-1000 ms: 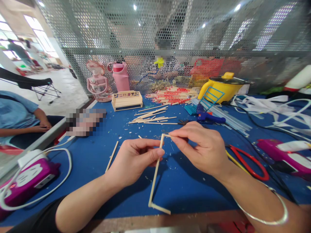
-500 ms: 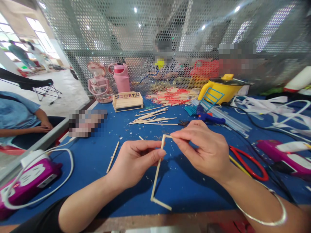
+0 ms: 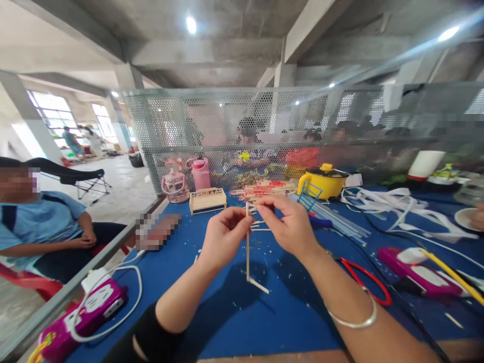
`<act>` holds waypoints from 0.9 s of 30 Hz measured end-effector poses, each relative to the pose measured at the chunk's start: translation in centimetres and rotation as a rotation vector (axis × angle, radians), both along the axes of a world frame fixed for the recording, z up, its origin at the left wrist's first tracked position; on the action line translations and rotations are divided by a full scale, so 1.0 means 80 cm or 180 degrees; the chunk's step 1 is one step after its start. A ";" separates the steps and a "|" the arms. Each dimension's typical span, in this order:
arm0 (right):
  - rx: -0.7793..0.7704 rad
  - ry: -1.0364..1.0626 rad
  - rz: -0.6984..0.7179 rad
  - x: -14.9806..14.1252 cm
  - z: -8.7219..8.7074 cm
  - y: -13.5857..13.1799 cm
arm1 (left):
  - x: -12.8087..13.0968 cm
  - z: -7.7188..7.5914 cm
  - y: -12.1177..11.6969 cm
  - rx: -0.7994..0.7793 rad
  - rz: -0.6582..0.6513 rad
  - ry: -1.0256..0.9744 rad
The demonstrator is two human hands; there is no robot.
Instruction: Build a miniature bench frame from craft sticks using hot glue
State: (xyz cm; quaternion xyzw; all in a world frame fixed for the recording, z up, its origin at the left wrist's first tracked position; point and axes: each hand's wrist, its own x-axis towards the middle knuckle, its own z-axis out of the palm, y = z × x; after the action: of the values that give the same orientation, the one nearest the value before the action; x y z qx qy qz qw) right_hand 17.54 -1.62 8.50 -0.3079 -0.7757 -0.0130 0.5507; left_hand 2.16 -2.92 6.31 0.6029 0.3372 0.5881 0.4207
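Mid-frame, the left hand (image 3: 229, 234) is pinching an angled wooden stick piece (image 3: 248, 257), while the right hand (image 3: 287, 222) is gripping its top end. Its lower end is hanging below both hands.

Pale tan stick frame (image 3: 248, 257); blue tabletop (image 3: 295, 322); yellow pot (image 3: 329, 187).

Ceiling (image 3: 234, 22): bare concrete beams (image 3: 321, 22) high above the fingers (image 3: 241, 229); it's a workshop;
Screen (image 3: 170, 121): perforated metal beyond them, people (image 3: 260, 154) behind;
Bench (image 3: 162, 275): sticks (image 3: 260, 188) heaped past the fingers
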 end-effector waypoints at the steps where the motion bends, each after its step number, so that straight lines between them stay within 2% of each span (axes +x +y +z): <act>1: -0.0056 0.0075 0.0010 -0.002 -0.005 0.001 | 0.001 -0.002 -0.001 -0.0010 0.0009 -0.0049; 8: -0.0158 0.0271 0.0075 -0.005 -0.035 -0.015 | 0.001 -0.027 -0.019 -0.0078 0.0245 -0.0138; 12: 0.0040 0.0261 0.0093 -0.004 -0.037 -0.026 | 0.002 -0.034 -0.026 -0.0042 0.0329 -0.0179; 21: 0.0792 0.0112 -0.0118 -0.003 -0.037 -0.031 | 0.006 -0.031 -0.035 0.0072 0.0418 -0.0189; 27: 0.0709 0.0149 -0.0213 -0.004 -0.038 -0.034 | 0.005 -0.034 -0.034 0.0135 0.0378 -0.0133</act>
State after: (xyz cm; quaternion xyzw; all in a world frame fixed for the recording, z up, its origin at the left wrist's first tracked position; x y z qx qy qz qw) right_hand 17.23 -4.31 5.49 -0.2707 -0.7457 -0.1102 0.5988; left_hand 2.55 -5.68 3.56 0.5782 0.3510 0.6315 0.3791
